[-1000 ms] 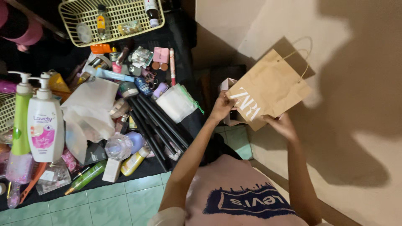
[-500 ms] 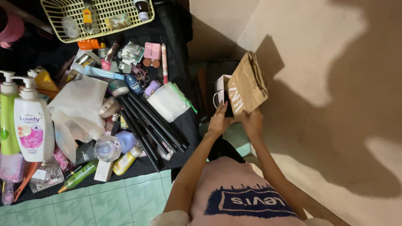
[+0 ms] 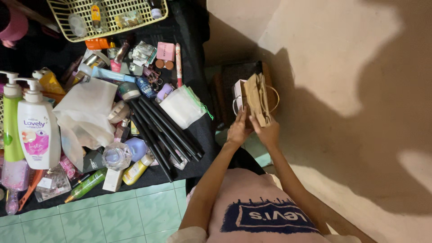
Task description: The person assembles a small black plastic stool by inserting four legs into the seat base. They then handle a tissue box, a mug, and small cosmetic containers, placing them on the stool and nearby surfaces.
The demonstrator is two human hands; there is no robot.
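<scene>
Brown paper bag [image 3: 257,96] w/ rope handle sits centre-right of frame, edge-on, pinched at its lower end by left hand [image 3: 238,130] & right hand [image 3: 268,132], both closed on it; white box [image 3: 237,92] just beside. Best to keep both grips low, steady

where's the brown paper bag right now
In the head view the brown paper bag is right of centre, held edge-on by both the left hand and right hand, beside a white bag, right of the black cloth.
</scene>
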